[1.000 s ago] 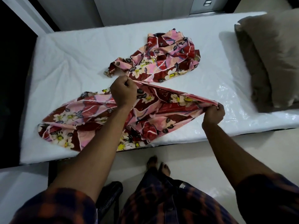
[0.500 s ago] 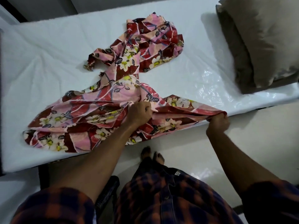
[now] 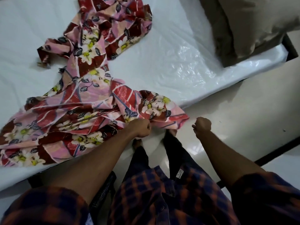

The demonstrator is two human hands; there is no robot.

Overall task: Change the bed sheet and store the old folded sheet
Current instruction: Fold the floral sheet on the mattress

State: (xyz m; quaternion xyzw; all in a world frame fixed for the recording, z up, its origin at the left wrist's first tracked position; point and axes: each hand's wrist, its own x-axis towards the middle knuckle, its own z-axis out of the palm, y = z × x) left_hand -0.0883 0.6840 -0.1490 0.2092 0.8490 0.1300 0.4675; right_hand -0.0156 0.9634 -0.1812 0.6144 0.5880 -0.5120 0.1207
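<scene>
On the bed (image 3: 162,65) in front of me lies the flowery sheet (image 3: 84,111), red and pink with white flowers. It is not flat. The big near part lies longways along the bed's near edge, from far on my left to a corner on my right. That corner pokes out past the edge of the bed, over the floor (image 3: 243,120). A thinner part runs away from me, up the bed, to a crumpled heap at the far end. So the whole sheet makes a bent shape, a bit like the letter L.

My left hand (image 3: 142,128) is at the near right end of the sheet. Its fingers (image 3: 148,126) are curled tight and bunch the cloth there. My right hand (image 3: 203,125) is over the floor, just beside the sheet's loose corner but not touching it. Its fingers are curled into a fist with nothing in them.

A moment ago my right hand pinched that corner and the edge was pulled straight between my two hands. Now it has let go, and the corner lies slack. My left hand has come nearer to the bed's edge.

The brown pillow (image 3: 243,30) sits at the far right of the bed, well apart from the sheet.
</scene>
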